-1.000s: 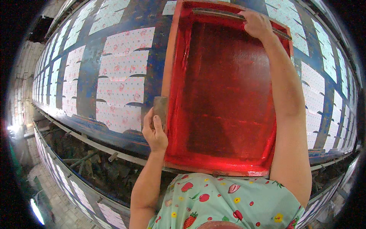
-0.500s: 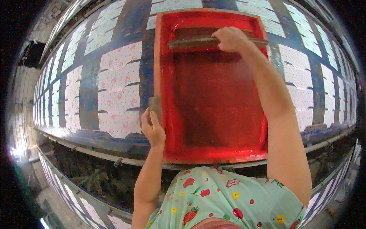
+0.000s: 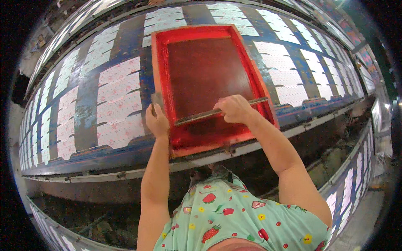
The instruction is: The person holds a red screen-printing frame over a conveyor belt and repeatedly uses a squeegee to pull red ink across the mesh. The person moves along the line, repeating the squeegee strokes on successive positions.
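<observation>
A wooden screen frame (image 3: pixel 243 50) coated in red ink lies on the long table, its inner mesh (image 3: pixel 201 71) dark red. My right hand (image 3: pixel 234 108) is closed on a long squeegee (image 3: pixel 192 119), which lies slantwise across the near part of the mesh. My left hand (image 3: pixel 157 119) grips a worn metal-grey block (image 3: pixel 157 98) at the frame's left edge. My forearms come in from below, on either side of my fruit-patterned top.
The long blue-stained table (image 3: pixel 148 162) carries rows of pale printed sheets (image 3: pixel 119 100) on both sides of the frame and behind it. A metal rail (image 3: pixel 104 175) runs along its near edge. More sheet-covered tables (image 3: pixel 347 188) show at the rims.
My right hand has pulled the squeegee from the far end of the mesh down to the near part. My left hand keeps its grip. The view has tilted and shifted.
</observation>
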A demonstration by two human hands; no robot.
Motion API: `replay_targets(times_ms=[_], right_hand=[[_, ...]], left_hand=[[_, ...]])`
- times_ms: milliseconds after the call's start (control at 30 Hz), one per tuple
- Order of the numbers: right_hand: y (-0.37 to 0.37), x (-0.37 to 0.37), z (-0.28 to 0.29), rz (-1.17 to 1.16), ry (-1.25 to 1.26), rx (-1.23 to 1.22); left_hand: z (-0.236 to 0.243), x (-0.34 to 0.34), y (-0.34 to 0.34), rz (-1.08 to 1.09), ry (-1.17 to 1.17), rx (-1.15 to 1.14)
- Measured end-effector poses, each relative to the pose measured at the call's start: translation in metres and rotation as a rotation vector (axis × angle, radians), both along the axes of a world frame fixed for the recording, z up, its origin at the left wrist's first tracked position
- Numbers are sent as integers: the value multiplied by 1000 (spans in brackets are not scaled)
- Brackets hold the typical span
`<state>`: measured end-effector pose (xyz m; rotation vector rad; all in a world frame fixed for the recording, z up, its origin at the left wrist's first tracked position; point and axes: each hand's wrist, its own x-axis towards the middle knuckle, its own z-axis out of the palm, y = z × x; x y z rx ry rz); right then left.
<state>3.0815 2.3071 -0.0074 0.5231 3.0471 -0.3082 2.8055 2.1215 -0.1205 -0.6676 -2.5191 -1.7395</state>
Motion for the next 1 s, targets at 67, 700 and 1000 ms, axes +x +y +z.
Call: replay_targets(times_ms=[67,700,1000], right_hand=[[-33,26,-6,-27,8,-25],[-57,149,-14,120,390,-219],[62,243,-61,-557,667,-148]], left_hand=[[-2,2,-1,-2,-20,33],[25,8,0,88,120,-355],[18,1,5,78,-8,-377]])
